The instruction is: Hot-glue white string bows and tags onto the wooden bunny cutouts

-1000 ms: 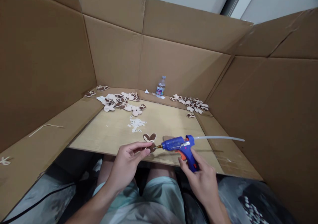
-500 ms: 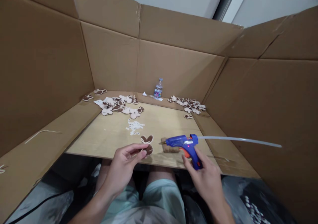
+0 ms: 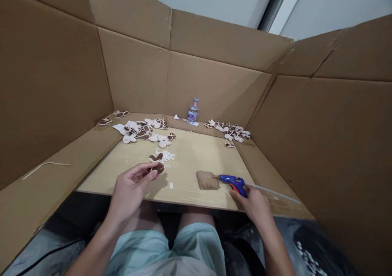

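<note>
My left hand (image 3: 129,187) pinches a brown bunny-shaped felt piece (image 3: 159,168) with a cream string bow, held above the board by its rounded lower part. In my right hand (image 3: 256,202) is the handle of a blue hot glue gun (image 3: 232,180), low over the board's right side. Its nozzle points left, at the edge of a square brown pad (image 3: 207,181). A long clear glue stick (image 3: 272,192) sticks out of its back. Small white tags (image 3: 168,156) lie scattered beyond the felt piece, and a single white tag (image 3: 171,185) lies nearer me.
Brown and white bunny pieces (image 3: 143,130) are heaped at the back left, with another heap (image 3: 229,130) at the back right. A water bottle (image 3: 192,112) stands by the back cardboard wall (image 3: 214,80). Cardboard encloses the wooden board (image 3: 190,149). A loose string (image 3: 45,165) lies left.
The glue gun has come down and right to the brown pad in my right hand. My left hand has carried the felt piece left and away from me. A single white tag now shows nearer me.
</note>
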The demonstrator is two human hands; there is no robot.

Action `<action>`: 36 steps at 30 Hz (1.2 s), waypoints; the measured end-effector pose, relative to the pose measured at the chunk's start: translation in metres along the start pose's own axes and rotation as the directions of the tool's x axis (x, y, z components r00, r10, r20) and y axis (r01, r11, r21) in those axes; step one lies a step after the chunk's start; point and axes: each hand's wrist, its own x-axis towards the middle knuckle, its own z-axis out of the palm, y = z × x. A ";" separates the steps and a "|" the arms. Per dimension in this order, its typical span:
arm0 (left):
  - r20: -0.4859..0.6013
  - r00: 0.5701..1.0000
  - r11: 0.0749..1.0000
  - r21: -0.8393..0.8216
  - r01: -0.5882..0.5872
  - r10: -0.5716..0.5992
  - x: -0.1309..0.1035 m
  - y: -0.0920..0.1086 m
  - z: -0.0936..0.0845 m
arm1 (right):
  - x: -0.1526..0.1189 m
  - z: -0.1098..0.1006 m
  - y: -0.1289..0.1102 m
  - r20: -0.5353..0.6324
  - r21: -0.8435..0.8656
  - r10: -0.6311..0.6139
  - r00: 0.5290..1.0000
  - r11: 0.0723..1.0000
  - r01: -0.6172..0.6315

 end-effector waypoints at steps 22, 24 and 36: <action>0.100 0.995 1.000 -0.015 0.016 -0.014 -0.004 0.007 0.004 | -0.062 0.067 -0.143 -0.151 0.698 -0.637 0.756 0.473 0.538; 0.123 0.992 1.000 -0.003 0.018 -0.018 -0.005 0.006 0.005 | -0.065 0.064 -0.146 -0.147 0.754 -0.563 0.813 0.468 0.461; 0.255 0.966 0.999 0.050 0.017 -0.030 -0.021 0.012 0.018 | -0.069 0.016 -0.148 0.145 0.982 -0.251 0.957 -0.086 -0.171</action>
